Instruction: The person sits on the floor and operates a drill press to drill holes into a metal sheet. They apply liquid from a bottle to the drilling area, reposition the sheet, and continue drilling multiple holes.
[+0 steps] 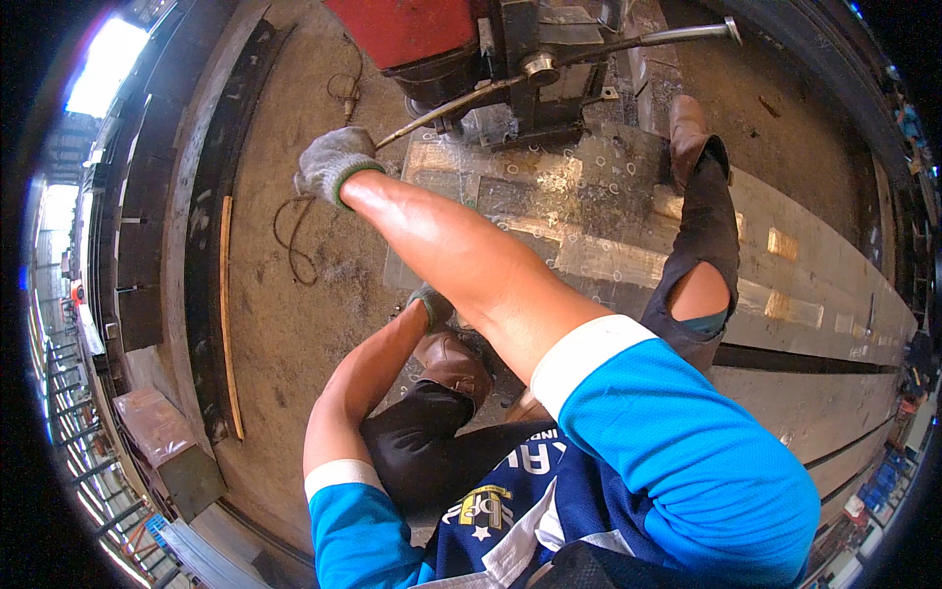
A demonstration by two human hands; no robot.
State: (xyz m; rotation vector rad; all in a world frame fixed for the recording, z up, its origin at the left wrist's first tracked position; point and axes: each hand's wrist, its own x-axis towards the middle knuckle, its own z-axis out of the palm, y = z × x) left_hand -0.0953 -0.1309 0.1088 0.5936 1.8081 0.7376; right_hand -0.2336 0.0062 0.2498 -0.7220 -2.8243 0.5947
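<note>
My right hand (336,162), in a grey knit glove with a green cuff, reaches across to the left. Its fingers are wrapped round the outer end of a metal lever (446,110). That lever runs to a round hub (539,67) on a drilling machine with a red housing (407,31). A second bar (677,35) sticks out from the hub to the right. The machine stands on a flat steel plate (491,196) marked with small chalk circles, with metal shavings scattered on it. My gloved left hand (435,302) is low beside my boot, partly behind my right forearm; its fingers are hidden.
One brown boot (451,365) is near my left hand, the other (689,133) right of the machine. Long steel beams (824,285) lie at the right. A looped cable (292,245), a thin wooden strip (229,324) and a box-shaped steel piece (172,452) are at the left.
</note>
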